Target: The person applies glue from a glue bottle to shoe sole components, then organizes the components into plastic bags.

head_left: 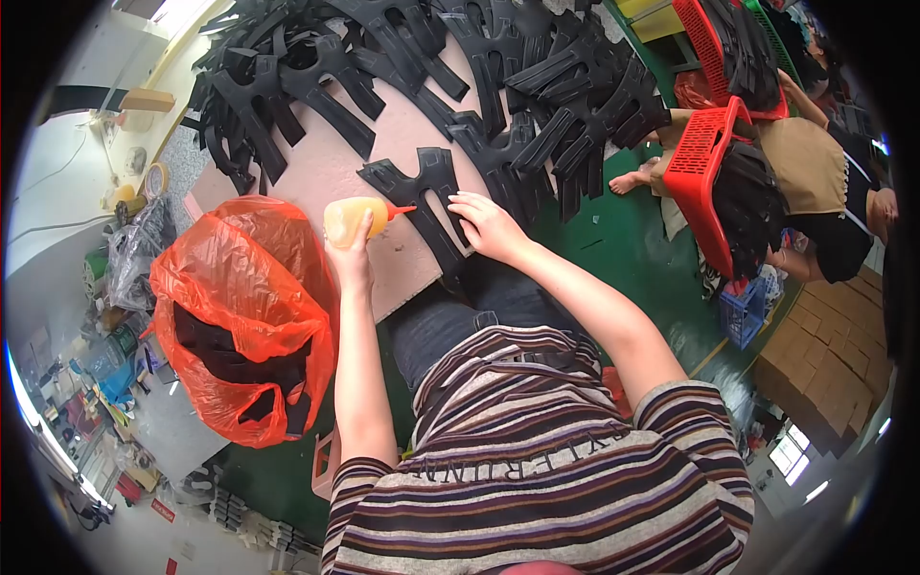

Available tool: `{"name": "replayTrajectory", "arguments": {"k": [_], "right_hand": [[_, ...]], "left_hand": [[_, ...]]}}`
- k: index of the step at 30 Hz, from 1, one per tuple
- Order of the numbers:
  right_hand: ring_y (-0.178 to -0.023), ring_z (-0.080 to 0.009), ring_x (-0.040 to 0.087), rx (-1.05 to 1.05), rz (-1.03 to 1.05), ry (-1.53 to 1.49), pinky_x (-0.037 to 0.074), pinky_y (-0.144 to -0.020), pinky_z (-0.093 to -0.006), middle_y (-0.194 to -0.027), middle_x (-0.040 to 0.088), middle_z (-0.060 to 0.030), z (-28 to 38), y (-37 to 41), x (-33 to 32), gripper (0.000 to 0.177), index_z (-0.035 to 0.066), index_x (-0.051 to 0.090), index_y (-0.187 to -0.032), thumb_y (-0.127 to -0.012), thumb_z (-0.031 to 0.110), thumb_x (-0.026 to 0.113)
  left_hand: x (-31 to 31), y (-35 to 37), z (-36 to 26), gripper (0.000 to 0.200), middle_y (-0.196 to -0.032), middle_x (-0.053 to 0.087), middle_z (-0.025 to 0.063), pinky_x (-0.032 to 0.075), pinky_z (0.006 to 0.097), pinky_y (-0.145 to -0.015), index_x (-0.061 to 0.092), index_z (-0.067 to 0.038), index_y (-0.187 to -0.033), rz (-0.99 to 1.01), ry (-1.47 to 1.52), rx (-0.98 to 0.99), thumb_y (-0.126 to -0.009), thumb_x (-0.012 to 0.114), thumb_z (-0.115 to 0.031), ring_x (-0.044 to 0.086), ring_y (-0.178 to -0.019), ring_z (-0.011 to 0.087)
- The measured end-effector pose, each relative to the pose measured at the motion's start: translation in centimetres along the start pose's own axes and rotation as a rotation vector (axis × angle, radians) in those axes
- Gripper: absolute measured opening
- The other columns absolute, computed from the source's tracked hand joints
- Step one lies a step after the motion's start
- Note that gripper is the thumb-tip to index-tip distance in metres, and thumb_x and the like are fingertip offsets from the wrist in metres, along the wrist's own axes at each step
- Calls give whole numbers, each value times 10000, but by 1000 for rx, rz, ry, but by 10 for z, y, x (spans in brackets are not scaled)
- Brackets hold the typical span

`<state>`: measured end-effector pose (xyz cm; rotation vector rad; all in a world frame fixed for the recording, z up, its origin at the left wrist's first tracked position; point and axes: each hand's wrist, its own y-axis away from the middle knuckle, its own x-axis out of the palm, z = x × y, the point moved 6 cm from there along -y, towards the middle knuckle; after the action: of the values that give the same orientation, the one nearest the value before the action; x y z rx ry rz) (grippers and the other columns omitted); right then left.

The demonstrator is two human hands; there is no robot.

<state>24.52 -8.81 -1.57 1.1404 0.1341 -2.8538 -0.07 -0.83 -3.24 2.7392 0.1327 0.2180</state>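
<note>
My left hand [350, 241] is wrapped round a squeeze bottle [356, 218] of yellowish liquid, its red nozzle pointing right over a black forked piece [422, 199]. That piece lies at the near edge of the pale pink tabletop [388, 264]. On its right side rests my right hand [484, 224], fingers extended across the strip; nothing is visibly gripped. Many similar black pieces [402, 48] lie heaped and overlapping across the far part of the table.
A red plastic bag [240, 235] with black material inside stands left of the table. Red baskets [698, 177] holding black pieces are at the right, beside another person [815, 163]. Cardboard boxes [824, 335] and a blue crate [743, 311] sit lower right.
</note>
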Motion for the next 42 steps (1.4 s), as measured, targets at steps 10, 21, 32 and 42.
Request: {"name": "replayTrajectory", "arguments": {"k": [10, 21, 32, 42], "right_hand": [[-1260, -305, 543, 26, 26, -5, 434, -1074, -404, -1277, 616, -138, -7, 3, 5, 300, 13, 644, -1131, -835, 13, 595], [-1230, -325, 562, 37, 15, -62, 450, -1052, -407, -1274, 615, -173, -6, 14, -3, 269, -15, 657, -1086, -827, 10, 589], [-1243, -317, 554, 51, 16, -64, 442, -1060, -405, -1303, 603, -162, -9, 18, -2, 271, -17, 658, -1085, -825, 0, 587], [-1153, -316, 608, 147, -93, -183, 494, -984, -394, -1216, 649, -150, -16, 18, -13, 249, 21, 671, -1091, -859, 19, 581]], "left_hand": [[-4, 72, 40, 373, -1015, 665, 43, 506, 293, -830, 620, -22, -1104, 151, -126, -168, -784, 811, -46, 634, -914, 130], [41, -11, -29, 372, -1099, 612, 29, 517, 332, -834, 561, -105, -1179, 114, 115, -35, -853, 740, -104, 620, -1022, 165], [84, -78, -16, 529, -1134, 621, 62, 491, 308, -908, 555, -28, -1212, 75, -47, 100, -779, 844, -126, 611, -1040, 162], [75, -37, -25, 431, -1066, 649, 41, 512, 304, -826, 604, -47, -1161, 158, 85, -99, -791, 819, -103, 628, -982, 147]]}}
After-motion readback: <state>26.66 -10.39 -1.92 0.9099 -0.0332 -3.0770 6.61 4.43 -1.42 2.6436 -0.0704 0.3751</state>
